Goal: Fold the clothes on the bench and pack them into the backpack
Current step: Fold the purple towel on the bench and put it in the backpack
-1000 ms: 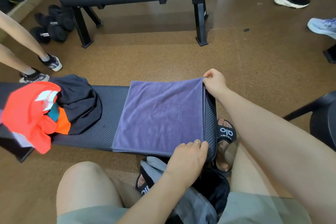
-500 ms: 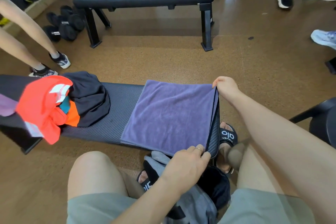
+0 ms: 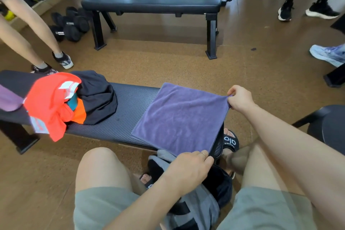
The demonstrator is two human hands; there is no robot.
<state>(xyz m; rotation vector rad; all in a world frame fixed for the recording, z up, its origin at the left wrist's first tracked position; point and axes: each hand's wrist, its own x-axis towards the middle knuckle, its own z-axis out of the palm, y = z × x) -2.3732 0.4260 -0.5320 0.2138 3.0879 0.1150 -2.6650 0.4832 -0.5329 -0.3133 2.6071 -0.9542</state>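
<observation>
A folded purple towel (image 3: pixel 179 117) lies on the right end of the dark ribbed bench (image 3: pixel 128 110). My right hand (image 3: pixel 240 99) pinches its far right corner and lifts it a little off the bench. My left hand (image 3: pixel 190 170) grips the near right corner at the bench's front edge. A heap of unfolded clothes sits on the bench's left part: an orange-red garment (image 3: pixel 50 104) and a black one (image 3: pixel 97 97), with a lilac piece (image 3: pixel 9 99) at the far left. The grey and black backpack (image 3: pixel 203 201) stands on the floor between my knees, its opening under my left hand.
A second black gym bench (image 3: pixel 151 2) stands across the brown floor. Dumbbells (image 3: pixel 71 24) lie at the back left. Other persons' legs and shoes are at the left (image 3: pixel 61 59) and upper right (image 3: pixel 285 11). A black stool (image 3: pixel 328 123) is at my right.
My right hand has raised the towel's far right corner off the bench. The view has tilted up, so everything sits lower in frame. My left hand keeps its grip on the near corner.
</observation>
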